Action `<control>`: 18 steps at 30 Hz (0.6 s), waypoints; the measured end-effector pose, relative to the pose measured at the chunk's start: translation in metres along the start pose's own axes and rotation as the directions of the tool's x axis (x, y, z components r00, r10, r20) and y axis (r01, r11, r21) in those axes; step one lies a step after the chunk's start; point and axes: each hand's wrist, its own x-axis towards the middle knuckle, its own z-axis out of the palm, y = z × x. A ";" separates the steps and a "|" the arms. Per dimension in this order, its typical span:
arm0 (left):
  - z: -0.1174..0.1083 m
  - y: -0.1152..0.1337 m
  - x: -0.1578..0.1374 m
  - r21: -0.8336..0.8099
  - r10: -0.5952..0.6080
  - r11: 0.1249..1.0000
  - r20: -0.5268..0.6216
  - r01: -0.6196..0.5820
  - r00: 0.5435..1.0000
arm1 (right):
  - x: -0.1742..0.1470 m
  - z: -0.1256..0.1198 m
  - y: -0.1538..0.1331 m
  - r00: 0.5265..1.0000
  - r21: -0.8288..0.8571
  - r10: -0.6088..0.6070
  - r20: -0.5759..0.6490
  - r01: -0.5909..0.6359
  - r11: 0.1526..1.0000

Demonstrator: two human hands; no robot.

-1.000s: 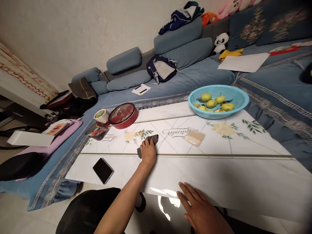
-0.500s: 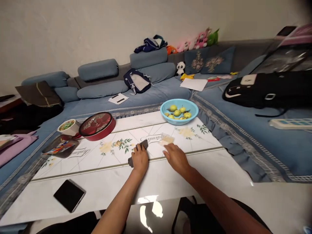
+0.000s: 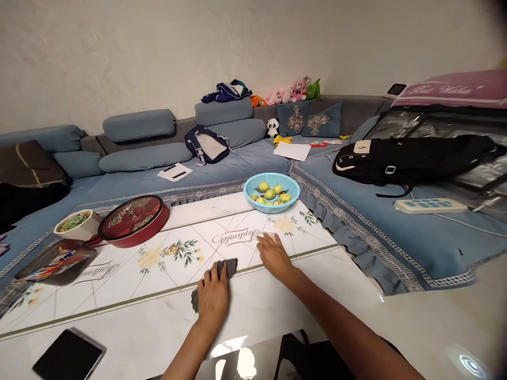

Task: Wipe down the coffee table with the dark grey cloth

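My left hand presses down on a dark grey cloth on the table, its fingers bent over the cloth. Parts of the cloth stick out on both sides of the hand. To the right, my right hand is low over the printed table cover. Its fingers are curled over a small clear packet, of which only an edge shows. Beyond that hand stands a light blue plastic basket with several yellow-green fruits.
At the left are a red lidded snack box, a white bowl and a dark tray with colourful items. A black tablet-like device lies near the front edge. A blue sofa borders the table; a black bag rests on it.
The view has turned to the right, so the table items sit further left. My right hand now covers most of the packet, whose pale contents showed before. My left hand stays on the cloth.
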 end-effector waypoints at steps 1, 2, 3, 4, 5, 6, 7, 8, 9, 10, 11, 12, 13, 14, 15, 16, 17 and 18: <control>-0.003 0.003 0.022 0.004 -0.028 1.000 0.027 0.028 0.999 | -0.007 -0.002 0.008 1.000 -0.018 0.010 -0.001 -0.010 1.000; -0.006 0.008 0.043 0.000 -0.056 0.998 0.053 0.056 0.997 | -0.013 -0.004 0.017 1.000 -0.037 0.024 -0.005 -0.024 0.999; -0.009 0.015 0.063 -0.008 -0.087 0.996 0.074 0.087 0.994 | -0.020 -0.007 0.027 0.999 -0.055 0.044 -0.009 -0.044 0.998; -0.011 0.024 0.080 -0.019 -0.116 0.993 0.088 0.118 0.989 | -0.025 -0.011 0.036 0.998 -0.069 0.068 -0.012 -0.069 0.995; -0.012 0.035 0.091 -0.033 -0.135 0.990 0.093 0.138 0.987 | -0.031 -0.015 0.045 0.995 -0.082 0.100 -0.012 -0.100 0.992; -0.012 0.049 0.096 -0.050 -0.131 0.989 0.090 0.136 0.987 | -0.036 -0.019 0.053 0.991 -0.092 0.136 -0.009 -0.136 0.986; -0.010 0.063 0.094 -0.069 -0.100 0.992 0.078 0.106 0.992 | -0.041 -0.023 0.059 0.985 -0.100 0.173 -0.003 -0.173 0.980; -0.007 0.079 0.085 -0.092 -0.037 0.995 0.058 0.043 0.998 | -0.045 -0.026 0.064 0.977 -0.109 0.211 0.006 -0.209 0.972; -0.002 0.093 0.071 -0.117 0.054 0.992 0.029 -0.050 0.998 | -0.049 -0.029 0.067 0.969 -0.120 0.245 0.018 -0.242 0.963; 0.004 0.106 0.055 -0.139 0.158 0.978 -0.005 -0.158 0.987 | -0.052 -0.031 0.068 0.961 -0.131 0.274 0.028 -0.268 0.955; 0.010 0.116 0.040 -0.157 0.256 0.953 -0.036 -0.258 0.966 | -0.055 -0.032 0.066 0.955 -0.140 0.295 0.040 -0.287 0.948; 0.015 0.123 0.030 -0.171 0.329 0.927 -0.060 -0.334 0.942 | -0.058 -0.033 0.062 0.950 -0.146 0.307 0.050 -0.297 0.944; 0.018 0.125 0.026 -0.185 0.375 0.905 -0.073 -0.382 0.924 | -0.059 -0.034 0.057 0.950 -0.149 0.308 0.055 -0.298 0.943; 0.020 0.125 0.031 -0.200 0.395 0.894 -0.072 -0.401 0.916 | -0.060 -0.035 0.049 0.953 -0.148 0.300 0.054 -0.289 0.946; 0.020 0.122 0.043 -0.212 0.388 0.896 -0.057 -0.391 0.920 | -0.060 -0.035 0.041 0.959 -0.143 0.281 0.048 -0.271 0.952; 0.018 0.117 0.064 -0.219 0.361 0.908 -0.026 -0.358 0.932 | -0.060 -0.035 0.032 0.966 -0.136 0.253 0.042 -0.246 0.960; 0.015 0.113 0.089 -0.221 0.321 0.924 0.011 -0.311 0.947 | -0.059 -0.035 0.022 0.975 -0.127 0.220 0.045 -0.212 0.969; 0.012 0.109 0.115 -0.217 0.276 0.941 0.048 -0.260 0.960 | -0.058 -0.034 0.011 0.982 -0.117 0.183 0.057 -0.175 0.978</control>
